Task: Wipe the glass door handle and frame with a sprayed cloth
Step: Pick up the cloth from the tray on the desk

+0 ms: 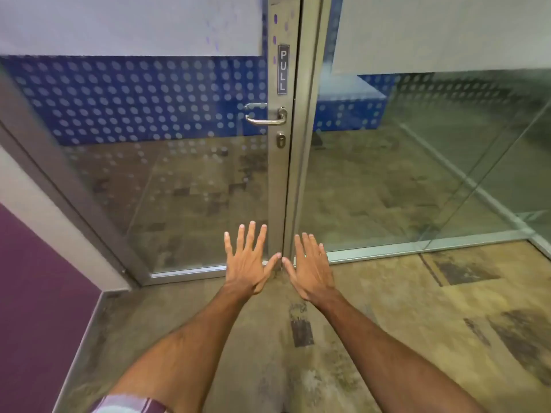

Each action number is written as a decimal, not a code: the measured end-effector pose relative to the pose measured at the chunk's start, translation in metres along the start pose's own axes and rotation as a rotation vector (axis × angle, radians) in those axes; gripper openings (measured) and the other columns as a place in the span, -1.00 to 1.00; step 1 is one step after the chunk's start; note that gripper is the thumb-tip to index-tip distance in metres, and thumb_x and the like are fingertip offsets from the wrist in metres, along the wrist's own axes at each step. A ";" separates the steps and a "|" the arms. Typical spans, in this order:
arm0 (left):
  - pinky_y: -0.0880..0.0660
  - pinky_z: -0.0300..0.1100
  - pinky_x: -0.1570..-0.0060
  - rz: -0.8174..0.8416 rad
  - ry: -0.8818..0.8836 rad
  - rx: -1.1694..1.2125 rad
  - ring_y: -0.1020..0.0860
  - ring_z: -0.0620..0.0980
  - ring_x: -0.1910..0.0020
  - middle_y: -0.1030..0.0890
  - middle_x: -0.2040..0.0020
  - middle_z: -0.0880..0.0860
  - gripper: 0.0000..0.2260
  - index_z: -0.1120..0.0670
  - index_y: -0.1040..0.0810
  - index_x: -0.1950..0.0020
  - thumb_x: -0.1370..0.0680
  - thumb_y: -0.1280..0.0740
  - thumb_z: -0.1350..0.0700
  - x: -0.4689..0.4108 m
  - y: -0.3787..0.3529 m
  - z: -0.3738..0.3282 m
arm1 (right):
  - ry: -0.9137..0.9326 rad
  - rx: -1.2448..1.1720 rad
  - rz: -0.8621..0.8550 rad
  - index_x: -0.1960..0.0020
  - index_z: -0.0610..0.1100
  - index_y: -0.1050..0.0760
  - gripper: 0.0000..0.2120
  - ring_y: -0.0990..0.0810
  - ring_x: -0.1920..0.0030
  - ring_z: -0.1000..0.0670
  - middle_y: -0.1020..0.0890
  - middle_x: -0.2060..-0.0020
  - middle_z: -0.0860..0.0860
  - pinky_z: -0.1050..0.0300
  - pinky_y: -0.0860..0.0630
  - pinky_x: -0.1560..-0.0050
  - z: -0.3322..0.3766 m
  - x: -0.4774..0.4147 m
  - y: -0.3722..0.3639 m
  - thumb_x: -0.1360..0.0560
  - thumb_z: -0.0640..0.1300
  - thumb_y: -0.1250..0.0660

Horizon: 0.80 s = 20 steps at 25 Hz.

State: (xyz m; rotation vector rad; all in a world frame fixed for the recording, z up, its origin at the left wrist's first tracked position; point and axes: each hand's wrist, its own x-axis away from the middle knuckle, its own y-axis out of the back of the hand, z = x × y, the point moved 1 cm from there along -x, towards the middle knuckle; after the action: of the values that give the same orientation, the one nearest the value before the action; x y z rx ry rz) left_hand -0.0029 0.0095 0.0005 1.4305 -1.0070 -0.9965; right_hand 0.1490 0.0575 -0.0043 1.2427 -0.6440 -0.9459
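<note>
A glass door with a metal frame (277,186) stands shut in front of me. Its silver lever handle (265,119) sits on the frame's right stile, below a PULL sign (283,69) and above a keyhole (280,140). My left hand (249,263) and my right hand (311,268) are held out side by side, palms down and fingers spread, well below the handle and level with the foot of the door. Both hands hold nothing, and their thumbs nearly touch. No cloth or spray bottle is in view.
A fixed glass panel (417,174) stands to the right of the door, with its metal sill (417,247) on the floor. A purple wall (35,308) closes off the left. Patterned carpet (387,323) covers the floor under my arms.
</note>
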 end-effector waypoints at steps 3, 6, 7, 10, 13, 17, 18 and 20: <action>0.37 0.22 -0.45 0.011 -0.095 -0.024 0.22 0.13 -0.58 0.20 -0.61 0.05 -0.32 -0.05 0.27 -0.58 -0.58 0.17 -0.35 0.011 0.002 -0.027 | -0.111 0.005 -0.021 -0.56 -0.16 -0.01 -0.36 0.01 -0.56 -0.10 -0.08 -0.56 -0.15 -0.08 0.02 -0.54 -0.022 0.027 0.008 -0.61 0.19 0.03; 0.34 0.20 -0.46 0.011 -0.242 0.023 0.18 0.11 -0.59 0.15 -0.62 0.05 -0.32 -0.04 0.22 -0.60 -0.59 0.13 -0.33 0.024 0.004 -0.066 | -0.252 -0.002 -0.064 -0.56 -0.15 -0.01 -0.36 -0.01 -0.56 -0.11 -0.08 -0.56 -0.15 -0.08 -0.01 -0.53 -0.048 0.065 0.018 -0.61 0.19 0.02; 0.33 0.20 -0.47 0.018 -0.288 0.042 0.17 0.11 -0.59 0.14 -0.62 0.05 -0.32 -0.02 0.20 -0.60 -0.59 0.11 -0.33 0.030 0.004 -0.079 | -0.308 -0.004 -0.075 -0.56 -0.15 -0.01 -0.36 -0.01 -0.56 -0.10 -0.09 -0.56 -0.14 -0.09 -0.02 -0.53 -0.057 0.079 0.021 -0.61 0.20 0.02; 0.26 0.19 -0.51 0.042 -0.418 0.083 0.15 0.08 -0.59 0.12 -0.63 0.05 -0.32 0.02 0.15 -0.61 -0.61 0.07 -0.30 0.054 0.001 -0.111 | -0.469 -0.001 -0.075 -0.55 -0.15 -0.02 -0.36 -0.03 -0.55 -0.11 -0.10 -0.55 -0.14 -0.12 -0.02 -0.53 -0.072 0.125 0.031 -0.61 0.19 0.04; 0.25 0.18 -0.52 0.101 -0.586 0.096 0.16 0.09 -0.59 0.14 -0.62 0.06 -0.32 0.04 0.16 -0.61 -0.61 0.07 -0.29 0.083 -0.005 -0.147 | -0.613 0.007 -0.092 -0.55 -0.15 -0.02 -0.37 -0.03 -0.55 -0.15 -0.10 -0.55 -0.17 -0.15 -0.03 -0.51 -0.089 0.178 0.041 -0.61 0.18 0.03; 0.24 0.18 -0.51 0.114 -0.771 0.078 0.14 0.12 -0.59 0.13 -0.62 0.06 -0.32 0.05 0.14 -0.61 -0.61 0.07 -0.29 0.117 -0.009 -0.197 | -0.796 -0.002 -0.116 -0.56 -0.14 0.03 -0.37 0.04 -0.56 -0.15 -0.05 -0.56 -0.16 -0.15 0.03 -0.53 -0.113 0.250 0.054 -0.61 0.19 0.06; 0.22 0.19 -0.52 0.117 -0.813 0.071 0.14 0.12 -0.59 0.13 -0.62 0.07 -0.32 0.05 0.14 -0.61 -0.61 0.08 -0.29 0.128 -0.010 -0.211 | -0.843 0.006 -0.126 -0.56 -0.14 0.03 -0.37 0.04 -0.56 -0.15 -0.04 -0.56 -0.16 -0.15 0.04 -0.54 -0.119 0.271 0.058 -0.62 0.19 0.08; 0.20 0.20 -0.52 0.129 -0.887 0.076 0.15 0.13 -0.59 0.13 -0.62 0.08 -0.32 0.06 0.16 -0.61 -0.61 0.09 -0.29 0.150 -0.009 -0.238 | -0.929 0.018 -0.150 -0.56 -0.14 0.04 -0.37 0.05 -0.56 -0.15 -0.03 -0.56 -0.16 -0.13 0.05 -0.54 -0.133 0.309 0.067 -0.62 0.20 0.10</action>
State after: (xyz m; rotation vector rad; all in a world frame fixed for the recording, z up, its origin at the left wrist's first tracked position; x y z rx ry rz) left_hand 0.2690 -0.0639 0.0030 0.9394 -1.7549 -1.5500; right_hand 0.4270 -0.1429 0.0046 0.8218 -1.2853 -1.6590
